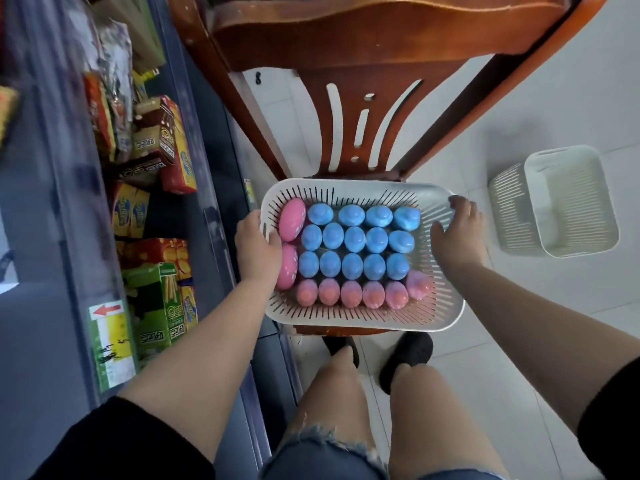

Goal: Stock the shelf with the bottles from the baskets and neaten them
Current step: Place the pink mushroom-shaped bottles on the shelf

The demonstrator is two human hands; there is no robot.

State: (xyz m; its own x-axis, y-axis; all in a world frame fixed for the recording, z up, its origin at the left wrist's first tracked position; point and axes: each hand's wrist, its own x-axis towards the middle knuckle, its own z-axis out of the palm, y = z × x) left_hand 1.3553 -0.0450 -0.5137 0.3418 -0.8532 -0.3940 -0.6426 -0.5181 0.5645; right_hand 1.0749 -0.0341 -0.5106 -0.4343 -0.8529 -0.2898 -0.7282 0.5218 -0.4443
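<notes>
A white slotted basket (349,322) rests on the seat of a wooden chair, packed with several upright blue bottles (355,239) and a near row of pink bottles (351,293). Two more pink bottles (292,219) lie on their sides at the basket's left end. My left hand (256,247) grips the basket's left rim, thumb inside against the pink bottles. My right hand (457,233) holds the right rim, its fingers curled over the edge. The shelf (52,202) runs along the left.
The wooden chair (363,64) stands behind and under the basket. An empty white basket (575,206) sits on the tiled floor at right. The shelf holds snack boxes (173,147) and packets. My legs and black shoes are below the basket.
</notes>
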